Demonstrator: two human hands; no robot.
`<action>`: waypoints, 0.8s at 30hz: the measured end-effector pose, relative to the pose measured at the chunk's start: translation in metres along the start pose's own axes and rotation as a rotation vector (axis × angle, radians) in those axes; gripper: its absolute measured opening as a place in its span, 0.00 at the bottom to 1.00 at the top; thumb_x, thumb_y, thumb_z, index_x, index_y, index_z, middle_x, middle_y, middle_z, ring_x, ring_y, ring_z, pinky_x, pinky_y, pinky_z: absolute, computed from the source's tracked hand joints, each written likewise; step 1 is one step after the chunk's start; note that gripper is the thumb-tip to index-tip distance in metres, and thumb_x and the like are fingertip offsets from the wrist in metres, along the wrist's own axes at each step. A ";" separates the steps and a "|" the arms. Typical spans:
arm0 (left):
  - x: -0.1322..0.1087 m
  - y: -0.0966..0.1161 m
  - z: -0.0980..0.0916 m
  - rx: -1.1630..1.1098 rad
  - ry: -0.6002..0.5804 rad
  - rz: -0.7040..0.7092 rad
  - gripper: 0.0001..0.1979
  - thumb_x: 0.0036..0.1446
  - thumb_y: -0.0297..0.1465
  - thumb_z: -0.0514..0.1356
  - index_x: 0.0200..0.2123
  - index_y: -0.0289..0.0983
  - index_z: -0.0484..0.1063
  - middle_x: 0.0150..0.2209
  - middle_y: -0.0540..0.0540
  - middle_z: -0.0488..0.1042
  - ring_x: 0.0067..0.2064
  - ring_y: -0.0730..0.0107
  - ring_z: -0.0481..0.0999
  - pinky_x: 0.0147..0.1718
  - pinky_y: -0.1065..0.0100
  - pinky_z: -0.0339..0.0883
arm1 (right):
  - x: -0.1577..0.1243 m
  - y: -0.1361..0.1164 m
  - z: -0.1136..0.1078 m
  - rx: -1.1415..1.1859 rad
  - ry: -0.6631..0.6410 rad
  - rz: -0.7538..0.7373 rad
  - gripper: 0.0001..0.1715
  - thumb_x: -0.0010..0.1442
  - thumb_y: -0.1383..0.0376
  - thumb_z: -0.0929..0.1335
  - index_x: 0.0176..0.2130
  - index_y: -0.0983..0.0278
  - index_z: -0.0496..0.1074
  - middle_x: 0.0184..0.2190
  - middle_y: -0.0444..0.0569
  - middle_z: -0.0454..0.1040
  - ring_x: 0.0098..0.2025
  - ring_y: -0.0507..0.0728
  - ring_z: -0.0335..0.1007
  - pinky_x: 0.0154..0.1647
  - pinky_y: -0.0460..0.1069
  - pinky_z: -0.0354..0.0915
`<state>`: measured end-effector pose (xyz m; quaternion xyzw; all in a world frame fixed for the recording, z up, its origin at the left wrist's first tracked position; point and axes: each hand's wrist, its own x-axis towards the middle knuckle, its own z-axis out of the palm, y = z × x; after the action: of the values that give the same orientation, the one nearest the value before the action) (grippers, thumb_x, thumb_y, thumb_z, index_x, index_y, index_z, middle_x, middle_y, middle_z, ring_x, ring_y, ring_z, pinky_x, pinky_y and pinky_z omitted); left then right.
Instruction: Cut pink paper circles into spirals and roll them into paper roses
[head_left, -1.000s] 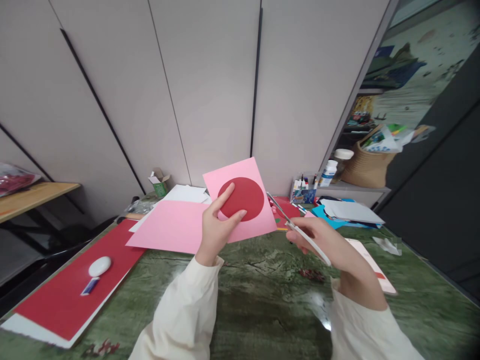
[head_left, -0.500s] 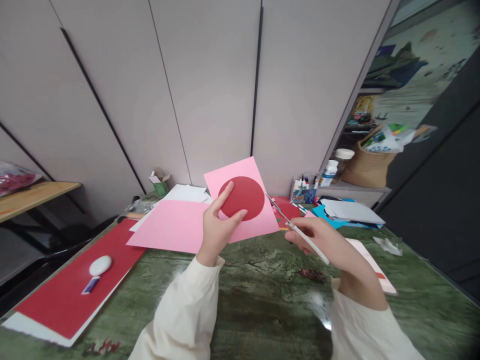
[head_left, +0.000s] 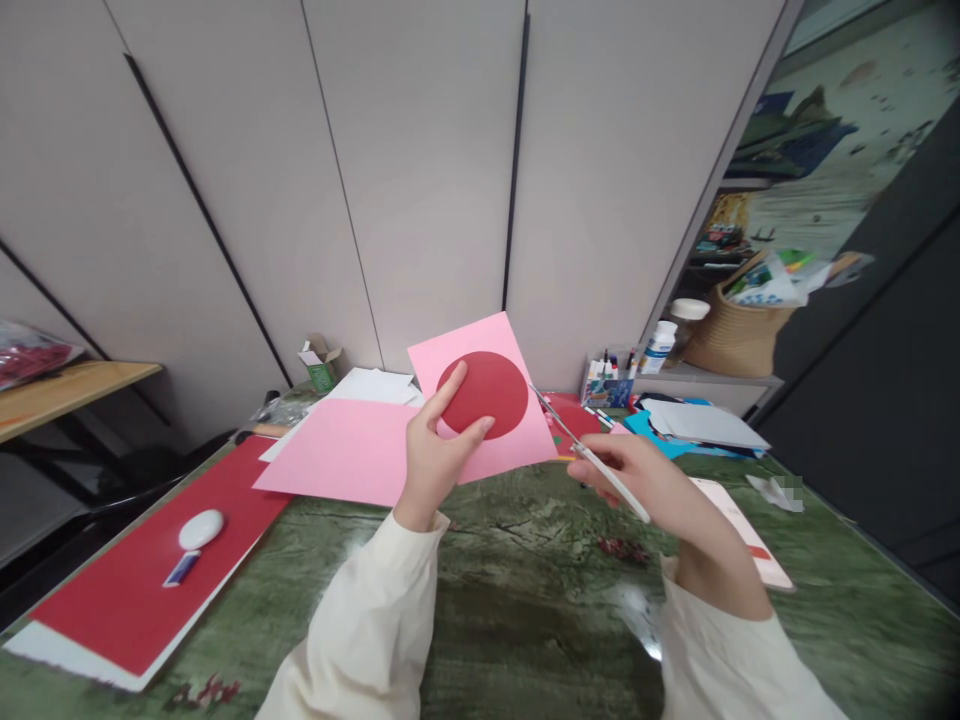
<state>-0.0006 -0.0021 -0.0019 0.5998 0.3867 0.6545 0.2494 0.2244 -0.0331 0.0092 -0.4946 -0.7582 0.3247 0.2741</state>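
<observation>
My left hand grips a pink paper sheet raised above the table, its thumb and index finger lying over a red paper circle on that sheet. The remaining fingers are hidden behind the paper. In my right hand is a pair of scissors, pointing up and left. Their tips meet the pink sheet's right side, close to the circle's edge. Behind my left wrist, another pink sheet lies on the table.
Red paper at left carries a white oval object and a small purple-and-white piece. A pen holder stands at the back, with blue and white papers beside it. A pink phone-like slab lies right on the green table.
The scissors' handle end and my right hand have shifted very slightly left. The sheet and my left hand stay nearly in place.
</observation>
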 end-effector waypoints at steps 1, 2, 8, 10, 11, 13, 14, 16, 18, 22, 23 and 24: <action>0.000 0.000 0.000 -0.002 0.000 -0.003 0.32 0.45 0.32 0.64 0.55 0.43 0.62 0.54 0.47 0.68 0.55 0.57 0.66 0.53 0.54 0.63 | 0.000 0.000 0.000 0.004 0.000 0.003 0.22 0.57 0.51 0.63 0.23 0.63 0.56 0.16 0.38 0.53 0.18 0.47 0.50 0.18 0.44 0.46; 0.000 0.000 0.000 -0.003 -0.002 -0.005 0.32 0.45 0.32 0.64 0.55 0.43 0.62 0.54 0.47 0.68 0.55 0.57 0.66 0.53 0.54 0.63 | 0.001 -0.001 0.000 0.009 -0.001 0.010 0.22 0.57 0.51 0.63 0.22 0.63 0.56 0.16 0.37 0.53 0.18 0.47 0.50 0.18 0.44 0.46; 0.000 0.000 0.000 0.007 -0.003 0.001 0.32 0.45 0.32 0.64 0.56 0.42 0.62 0.54 0.47 0.68 0.55 0.57 0.66 0.53 0.55 0.63 | 0.001 -0.001 -0.002 -0.004 -0.006 0.035 0.23 0.56 0.50 0.64 0.22 0.63 0.55 0.15 0.38 0.57 0.17 0.48 0.55 0.19 0.44 0.51; 0.000 -0.001 -0.001 -0.003 -0.009 0.003 0.32 0.45 0.32 0.64 0.56 0.42 0.62 0.54 0.47 0.68 0.55 0.57 0.66 0.53 0.55 0.63 | 0.000 -0.001 -0.002 -0.001 -0.025 0.022 0.23 0.56 0.50 0.63 0.22 0.63 0.56 0.15 0.38 0.58 0.18 0.48 0.56 0.19 0.44 0.52; 0.001 -0.001 -0.001 -0.011 -0.015 0.003 0.32 0.45 0.32 0.64 0.56 0.42 0.62 0.54 0.47 0.68 0.55 0.57 0.66 0.53 0.55 0.63 | 0.000 -0.002 -0.001 0.007 -0.031 0.014 0.23 0.56 0.49 0.63 0.22 0.63 0.57 0.16 0.39 0.58 0.18 0.49 0.56 0.19 0.44 0.52; 0.001 -0.002 -0.001 -0.028 -0.033 -0.001 0.33 0.45 0.32 0.65 0.56 0.43 0.62 0.54 0.47 0.68 0.55 0.57 0.66 0.52 0.56 0.64 | 0.000 -0.004 0.000 0.023 -0.031 -0.008 0.23 0.57 0.49 0.62 0.23 0.63 0.58 0.17 0.39 0.58 0.19 0.49 0.57 0.19 0.44 0.54; 0.001 -0.002 -0.001 -0.035 -0.042 -0.004 0.33 0.45 0.32 0.65 0.56 0.43 0.62 0.54 0.47 0.68 0.55 0.57 0.66 0.52 0.56 0.64 | 0.000 -0.006 0.001 0.027 -0.028 -0.020 0.23 0.57 0.49 0.61 0.23 0.63 0.58 0.18 0.40 0.58 0.20 0.49 0.57 0.19 0.44 0.54; 0.001 -0.002 0.000 -0.041 -0.061 -0.013 0.32 0.45 0.32 0.65 0.55 0.43 0.62 0.54 0.47 0.68 0.55 0.57 0.66 0.52 0.56 0.64 | 0.000 -0.010 0.002 0.022 -0.017 -0.041 0.22 0.57 0.49 0.61 0.23 0.63 0.58 0.19 0.40 0.58 0.20 0.49 0.58 0.20 0.44 0.55; 0.000 -0.001 0.000 -0.037 -0.075 -0.018 0.32 0.45 0.32 0.65 0.55 0.42 0.62 0.54 0.46 0.68 0.55 0.56 0.66 0.52 0.55 0.64 | 0.001 -0.013 0.003 0.002 -0.010 -0.056 0.22 0.57 0.50 0.61 0.24 0.63 0.58 0.19 0.40 0.59 0.20 0.49 0.58 0.20 0.44 0.55; 0.000 0.000 0.001 -0.026 -0.086 -0.014 0.33 0.45 0.33 0.64 0.56 0.42 0.62 0.54 0.46 0.68 0.54 0.56 0.67 0.52 0.54 0.64 | 0.004 -0.015 0.003 -0.028 -0.006 -0.065 0.21 0.57 0.51 0.62 0.24 0.64 0.59 0.17 0.40 0.60 0.20 0.50 0.58 0.20 0.45 0.55; 0.000 0.000 0.001 -0.024 -0.089 -0.013 0.32 0.45 0.33 0.64 0.56 0.42 0.62 0.54 0.46 0.67 0.54 0.56 0.67 0.52 0.54 0.65 | 0.004 -0.015 0.003 -0.029 -0.004 -0.065 0.21 0.57 0.51 0.62 0.24 0.64 0.59 0.17 0.40 0.60 0.20 0.50 0.58 0.20 0.45 0.54; 0.000 0.001 0.001 -0.022 -0.092 -0.013 0.32 0.45 0.33 0.64 0.56 0.42 0.62 0.54 0.46 0.67 0.54 0.56 0.67 0.52 0.54 0.65 | 0.004 -0.015 0.004 -0.027 -0.001 -0.062 0.21 0.57 0.51 0.62 0.24 0.64 0.59 0.17 0.40 0.60 0.20 0.50 0.58 0.20 0.45 0.54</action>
<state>0.0000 -0.0022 -0.0014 0.6239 0.3717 0.6287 0.2779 0.2117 -0.0344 0.0186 -0.4744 -0.7775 0.3060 0.2770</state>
